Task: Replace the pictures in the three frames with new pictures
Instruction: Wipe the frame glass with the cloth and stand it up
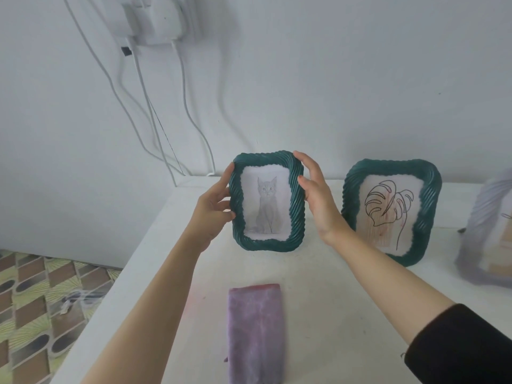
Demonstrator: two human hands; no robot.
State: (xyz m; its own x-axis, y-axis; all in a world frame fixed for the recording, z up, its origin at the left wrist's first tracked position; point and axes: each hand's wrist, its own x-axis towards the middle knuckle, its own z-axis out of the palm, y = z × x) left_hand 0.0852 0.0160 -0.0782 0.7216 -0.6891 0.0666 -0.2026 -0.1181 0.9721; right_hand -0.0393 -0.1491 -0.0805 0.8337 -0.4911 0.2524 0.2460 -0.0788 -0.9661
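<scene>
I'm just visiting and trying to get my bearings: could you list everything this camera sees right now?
cat frame: one, dark green, upright at the middle of the table, in the grip of both hands
leaf frame: one, dark green, standing to the right of it
pale frame: one, greyish lilac, blurred at the right edge
cloth: one, purple, folded on the table's near side
table: one, white, against the wall
cables: several, white, hanging down the wall
plugs: a white cluster, top of the wall
floor: patterned, lower left
left hand: holds the cat frame's left edge
right hand: holds its right edge
sleeve: one, black, right arm
</scene>
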